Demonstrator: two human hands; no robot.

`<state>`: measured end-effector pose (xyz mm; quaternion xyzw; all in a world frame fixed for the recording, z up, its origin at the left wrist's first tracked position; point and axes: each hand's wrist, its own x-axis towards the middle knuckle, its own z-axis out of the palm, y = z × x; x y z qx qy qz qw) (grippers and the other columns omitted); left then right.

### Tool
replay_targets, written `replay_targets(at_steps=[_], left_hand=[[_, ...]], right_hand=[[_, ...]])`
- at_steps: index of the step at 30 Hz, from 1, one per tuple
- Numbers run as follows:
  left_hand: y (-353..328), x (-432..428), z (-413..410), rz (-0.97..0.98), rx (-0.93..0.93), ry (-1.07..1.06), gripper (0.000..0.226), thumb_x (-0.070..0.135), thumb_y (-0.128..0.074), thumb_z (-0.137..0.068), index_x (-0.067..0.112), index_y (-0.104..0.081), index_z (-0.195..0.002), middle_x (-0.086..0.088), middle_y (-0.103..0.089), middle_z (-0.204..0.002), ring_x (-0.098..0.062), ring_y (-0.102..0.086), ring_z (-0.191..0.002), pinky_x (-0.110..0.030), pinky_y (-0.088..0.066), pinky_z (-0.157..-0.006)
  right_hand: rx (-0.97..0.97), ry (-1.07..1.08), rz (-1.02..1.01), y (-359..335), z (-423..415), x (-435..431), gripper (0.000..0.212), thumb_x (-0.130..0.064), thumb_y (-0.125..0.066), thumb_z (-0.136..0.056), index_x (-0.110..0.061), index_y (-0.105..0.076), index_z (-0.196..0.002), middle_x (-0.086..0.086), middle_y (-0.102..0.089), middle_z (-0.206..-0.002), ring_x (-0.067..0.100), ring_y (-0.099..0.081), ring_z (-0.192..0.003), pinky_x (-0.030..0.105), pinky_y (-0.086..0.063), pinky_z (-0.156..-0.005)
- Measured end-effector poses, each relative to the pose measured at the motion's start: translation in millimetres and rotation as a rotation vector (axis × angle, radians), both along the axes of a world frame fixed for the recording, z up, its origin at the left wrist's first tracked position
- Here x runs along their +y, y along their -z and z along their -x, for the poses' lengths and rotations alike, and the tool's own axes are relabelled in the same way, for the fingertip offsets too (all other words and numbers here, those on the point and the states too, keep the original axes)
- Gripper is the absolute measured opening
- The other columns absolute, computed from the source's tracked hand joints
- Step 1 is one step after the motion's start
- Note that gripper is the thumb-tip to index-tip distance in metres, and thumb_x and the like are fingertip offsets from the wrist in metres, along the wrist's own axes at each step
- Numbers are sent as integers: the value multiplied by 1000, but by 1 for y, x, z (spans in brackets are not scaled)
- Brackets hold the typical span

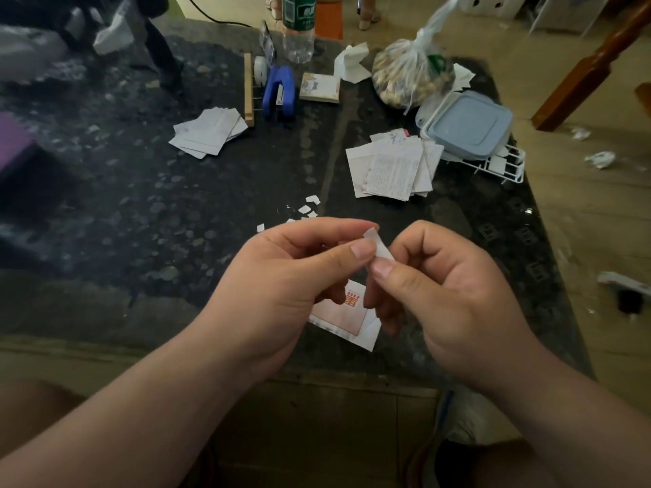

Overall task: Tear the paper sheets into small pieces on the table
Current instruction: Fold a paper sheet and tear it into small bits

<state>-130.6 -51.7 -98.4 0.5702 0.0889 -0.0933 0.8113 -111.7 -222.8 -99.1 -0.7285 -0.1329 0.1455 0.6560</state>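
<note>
My left hand (281,276) and my right hand (444,294) meet above the near edge of the dark table (141,213). Both pinch one small white paper scrap (378,246) between thumb and forefinger. Under the hands lies a white sheet with a red printed mark (347,320). A few tiny torn pieces (310,206) lie just beyond my fingers. One stack of written sheets (394,167) sits to the right, another pile of white sheets (209,132) to the left.
At the back stand a blue stapler (280,91), a wooden strip (248,89), a notepad (320,88), a clear bottle (298,26), a knotted plastic bag (412,72) and a lidded blue box (466,125) on a white wire rack (500,167). Litter lies on the floor at right.
</note>
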Motion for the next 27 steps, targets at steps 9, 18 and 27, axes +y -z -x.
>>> replay_targets(at_steps=[9,18,27], left_hand=[[-2,-1,-1,46,-27,-49,17,21,-74,-70,15,-82,-84,-7,-68,-72,-13,-60,-61,-25,-46,-59],[2,-3,1,23,-40,-99,39,23,-78,-70,19,-81,-108,-1,-67,-76,-12,-62,-70,-25,-49,-64],[5,-8,2,-33,-94,-138,33,32,-76,-71,14,-82,-98,-6,-72,-76,-18,-69,-76,-28,-58,-73]], right_hand=[[132,99,-176,-1,2,20,24,-20,-64,-88,-18,-54,-110,12,-67,-72,21,-59,-55,31,-45,-39],[73,113,-179,-2,-1,20,16,-13,-58,-100,-6,-70,-91,14,-69,-70,21,-58,-54,29,-43,-38],[87,101,-162,-1,-1,19,19,-14,-60,-100,-4,-72,-88,13,-70,-69,19,-57,-50,29,-44,-39]])
